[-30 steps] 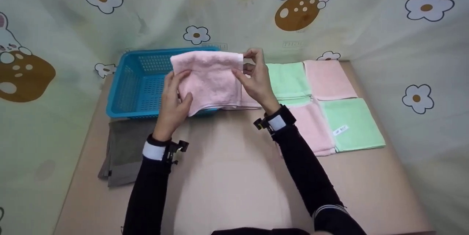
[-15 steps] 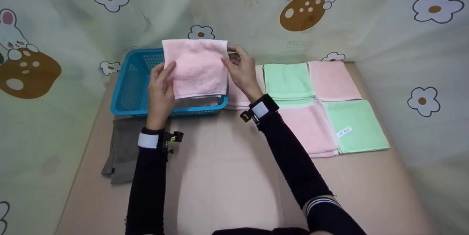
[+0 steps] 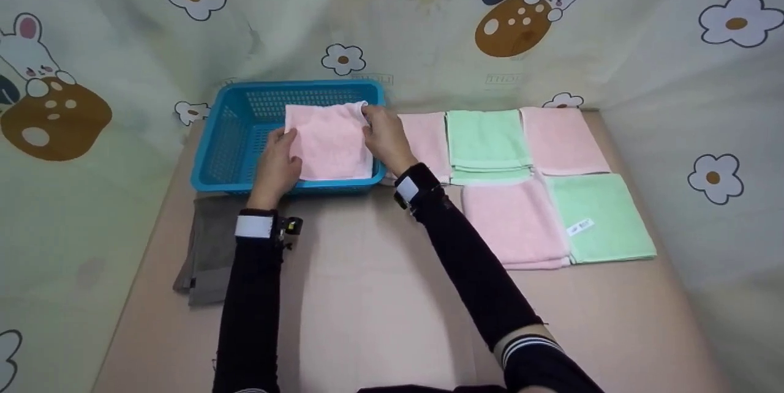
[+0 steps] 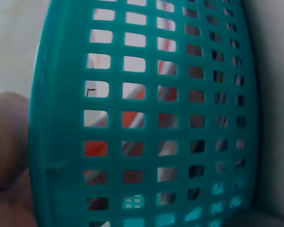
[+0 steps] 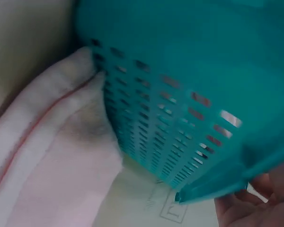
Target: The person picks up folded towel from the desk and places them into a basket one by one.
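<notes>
A folded pink towel lies low within the right part of a blue plastic basket in the head view. My left hand holds its left edge, fingers behind and thumb in front. At the towel's upper right corner, my right hand pinches the cloth. In the left wrist view the basket's slotted wall fills most of the picture, with part of my hand at the left border. The right wrist view catches my fingers at the basket rim; the towel's held corner is hidden there.
Right of the basket lie folded towels: a pink one, a green one and another pink one. In front are a pink towel and a labelled green towel. Grey folded fabric sits at the left front. A patterned curtain stands behind.
Both hands have carried the pink towel first up and left over the basket, then down into its right part. The grey thing seen beneath it in the basket is now covered.
</notes>
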The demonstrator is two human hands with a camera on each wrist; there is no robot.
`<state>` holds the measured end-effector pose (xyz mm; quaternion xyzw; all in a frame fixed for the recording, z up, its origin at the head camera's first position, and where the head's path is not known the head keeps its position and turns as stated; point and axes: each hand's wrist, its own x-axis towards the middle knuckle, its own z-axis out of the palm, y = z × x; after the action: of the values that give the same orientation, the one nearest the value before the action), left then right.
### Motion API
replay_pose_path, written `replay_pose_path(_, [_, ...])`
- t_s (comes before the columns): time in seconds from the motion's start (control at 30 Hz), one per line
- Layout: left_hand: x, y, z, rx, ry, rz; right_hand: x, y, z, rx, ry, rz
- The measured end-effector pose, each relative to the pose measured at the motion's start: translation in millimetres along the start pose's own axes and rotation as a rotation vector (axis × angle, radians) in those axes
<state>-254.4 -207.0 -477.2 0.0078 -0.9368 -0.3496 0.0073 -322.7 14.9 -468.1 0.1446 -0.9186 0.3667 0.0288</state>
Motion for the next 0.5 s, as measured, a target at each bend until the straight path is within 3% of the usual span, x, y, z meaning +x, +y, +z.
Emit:
replay_pose_path(0.17, [5.4,2.5,0.9,0.172,-0.040,0.046,-3.0,-0.2,7.8,-0.187,0.024,-0.051])
replay_pose_path(0.27, [6.3,3.8,4.2,0.227,-0.062,0.060,-4.5,1.6,8.7,-0.322,0.000,-0.102])
replay_pose_path(0.5, [5.7,5.4,2.4,0.301,-0.213,0.021,-8.1,0.7,6.5,-0.607,-0.248,-0.163])
